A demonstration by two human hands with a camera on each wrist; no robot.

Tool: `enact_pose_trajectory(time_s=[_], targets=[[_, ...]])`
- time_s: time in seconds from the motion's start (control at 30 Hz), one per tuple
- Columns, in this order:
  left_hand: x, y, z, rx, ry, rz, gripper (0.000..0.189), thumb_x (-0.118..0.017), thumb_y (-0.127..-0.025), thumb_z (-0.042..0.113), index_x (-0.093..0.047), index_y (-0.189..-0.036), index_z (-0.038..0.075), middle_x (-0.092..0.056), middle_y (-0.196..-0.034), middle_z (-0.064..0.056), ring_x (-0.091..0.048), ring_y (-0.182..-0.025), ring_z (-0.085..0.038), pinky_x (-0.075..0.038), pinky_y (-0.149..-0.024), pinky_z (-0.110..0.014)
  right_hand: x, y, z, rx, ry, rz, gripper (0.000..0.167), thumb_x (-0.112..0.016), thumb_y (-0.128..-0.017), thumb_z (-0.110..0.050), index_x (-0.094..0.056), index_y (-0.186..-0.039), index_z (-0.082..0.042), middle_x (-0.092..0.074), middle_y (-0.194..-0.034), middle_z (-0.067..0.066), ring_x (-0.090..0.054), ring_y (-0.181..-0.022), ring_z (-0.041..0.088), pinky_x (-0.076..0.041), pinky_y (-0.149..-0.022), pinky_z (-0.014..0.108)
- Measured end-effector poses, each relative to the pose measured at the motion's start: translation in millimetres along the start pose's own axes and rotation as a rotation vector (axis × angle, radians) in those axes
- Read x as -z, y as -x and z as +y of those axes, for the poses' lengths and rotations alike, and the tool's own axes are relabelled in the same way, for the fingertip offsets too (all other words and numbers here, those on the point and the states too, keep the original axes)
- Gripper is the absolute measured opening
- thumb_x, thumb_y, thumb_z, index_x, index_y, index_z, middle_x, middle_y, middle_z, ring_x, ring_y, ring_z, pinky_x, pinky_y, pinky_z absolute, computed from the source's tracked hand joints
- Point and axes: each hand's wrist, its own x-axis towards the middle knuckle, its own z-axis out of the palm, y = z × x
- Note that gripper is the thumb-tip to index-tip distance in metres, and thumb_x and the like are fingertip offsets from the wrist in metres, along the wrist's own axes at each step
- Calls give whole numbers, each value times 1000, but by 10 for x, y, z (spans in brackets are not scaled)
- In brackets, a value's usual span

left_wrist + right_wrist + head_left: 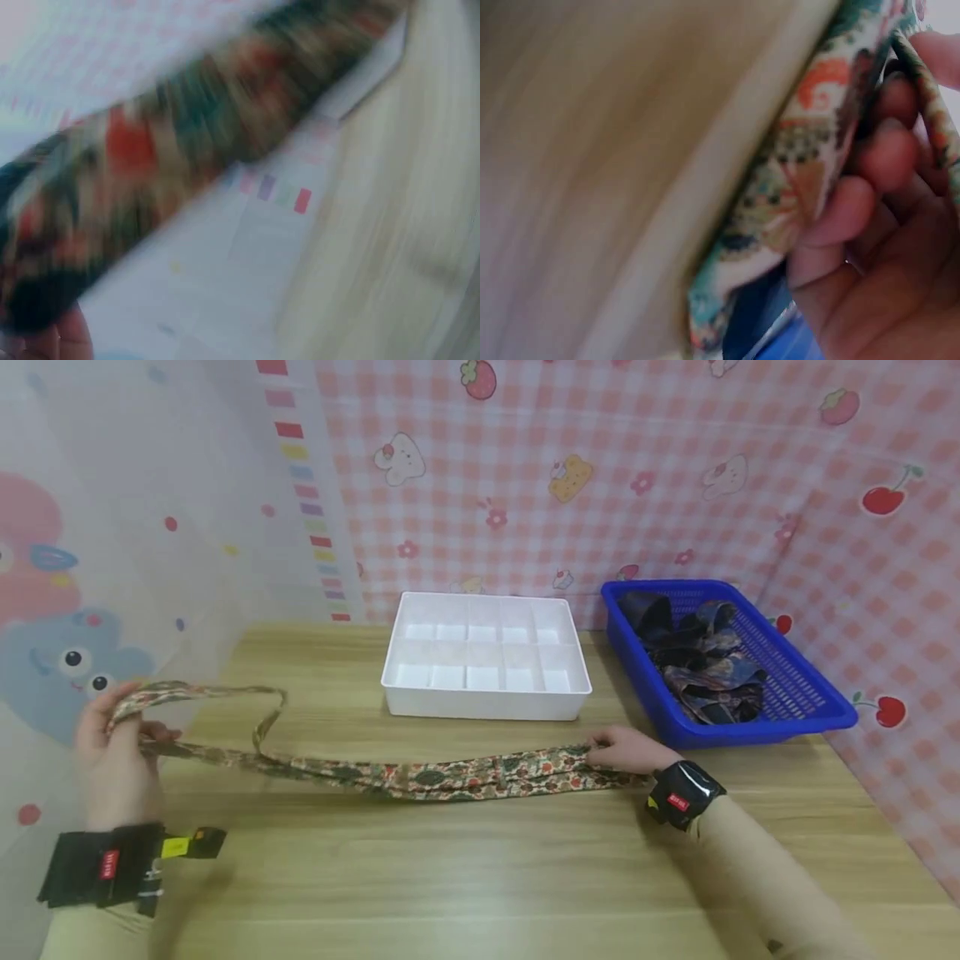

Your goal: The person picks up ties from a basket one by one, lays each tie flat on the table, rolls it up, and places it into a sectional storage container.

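A long patterned necktie (450, 777), with red, green and cream figures, stretches sideways above the wooden table. My left hand (120, 768), at the far left, grips its narrower part, and a loop of the fabric bends back from the fingers. At the other side, my right hand (628, 750) pinches the broader part between thumb and fingers. Close up in the right wrist view, the necktie (780, 187) runs along the curled fingers (844, 210). Motion blurs the necktie (202, 127) in the left wrist view, where just some fingertips (71, 337) show.
A white divided box (487, 703) with several compartments stands at the back centre of the table (465, 877). Right of it, a blue plastic basket (750, 737) holds dark patterned fabric pieces (712, 672). Printed cloth (525, 468) hangs behind and along both sides.
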Motion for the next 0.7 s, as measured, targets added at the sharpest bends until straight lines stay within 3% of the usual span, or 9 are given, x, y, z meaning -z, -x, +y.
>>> enact_pose_trajectory(time_s=[0.13,0.23,0.3,0.37,0.43,0.53,0.63,0.67,0.7], targets=[[250,-90,-27,67,272,147,27,-46,-100,1,-52,-126,5,-43,-120,-9,-53,-89,-17,-50,-71,-25,133,196,181,-103,-23,40,23,-63,-86,-20,-51,-67,-15,-43,-61,-7,-42,-54,11,-37,-52,27],[433,-150,-70,115,339,147,29,-45,-101,3,-49,-128,9,-37,-127,-5,-45,-108,-16,-47,-80,-25,165,302,265,-120,-89,43,30,-63,-87,-21,-45,-63,-16,-38,-59,-8,-37,-50,8,-34,-47,25],[575,-199,-109,145,363,-17,32,-39,-101,0,-47,-131,8,-42,-126,-5,-48,-108,-16,-46,-81,-24,168,350,286,-123,-130,40,33,-64,-88,-22,-43,-63,-16,-37,-59,-8,-35,-49,7,-32,-47,24],[737,-282,-130,220,298,-309,40,-32,-101,-6,-45,-135,10,-52,-116,-6,-55,-86,-14,-44,-60,-23,165,387,307,-103,-132,47,31,-64,-89,-23,-45,-65,-15,-38,-63,-7,-35,-51,7,-32,-49,24],[875,-371,-167,276,127,-646,52,-27,-100,-11,-42,-142,15,-58,-102,-1,-52,-65,-12,-39,-51,-23,169,438,347,-117,-132,53,28,-63,-91,-24,-51,-68,-13,-41,-66,-5,-36,-53,8,-32,-51,25],[926,-434,-190,307,-320,-1000,55,-27,-103,-3,-31,-152,22,-52,-131,-1,-55,-105,-14,-44,-82,-37,223,564,445,-126,-120,75,26,-62,-93,-26,-56,-75,-9,-42,-68,-3,-36,-55,9,-33,-53,26],[770,-418,-191,255,-803,-1122,44,-38,-105,15,-36,-149,11,-39,-148,-10,-32,-136,-37,-29,-93,-70,307,719,549,-154,-120,126,31,-62,-94,-29,-51,-74,-8,-37,-64,-4,-33,-53,9,-31,-53,26],[709,-419,-184,232,-929,-1159,43,-41,-105,20,-42,-145,6,-40,-147,-15,-31,-135,-43,-28,-89,-74,330,763,574,-169,-119,146,34,-62,-94,-30,-47,-72,-9,-34,-63,-4,-32,-52,9,-31,-53,26],[652,-433,-178,179,-1042,-1185,39,-46,-103,23,-50,-137,4,-52,-135,-18,-46,-123,-43,-39,-86,-65,347,801,595,-180,-120,162,37,-62,-94,-31,-43,-70,-10,-33,-62,-5,-31,-51,9,-31,-54,27]])
